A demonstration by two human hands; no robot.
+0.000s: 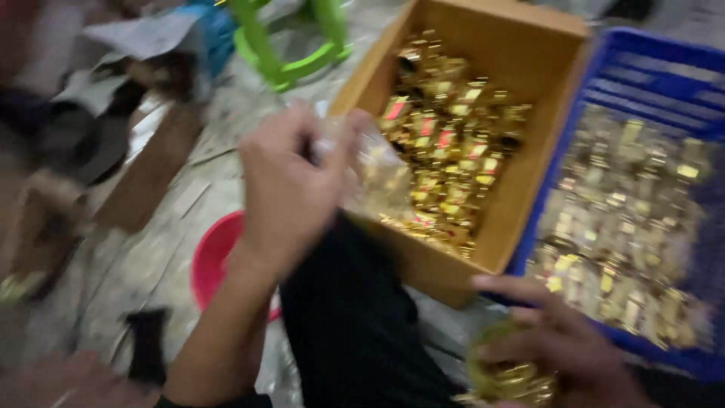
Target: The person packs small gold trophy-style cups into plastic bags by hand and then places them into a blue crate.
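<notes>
At centre frame the left hand (291, 189) pinches a clear plastic bag (374, 174) beside the cardboard box (521, 219) of gold trinkets (453, 143). Lower right, the right hand (559, 344) clenches a gold handful (510, 381), seemingly bagging; dropping them in would need the bag's mouth held wide.

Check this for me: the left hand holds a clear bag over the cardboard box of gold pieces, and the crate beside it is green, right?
Not quite. The head view shows the crate is blue, not green. The left hand does hold a clear bag over the cardboard box of gold pieces.
</notes>
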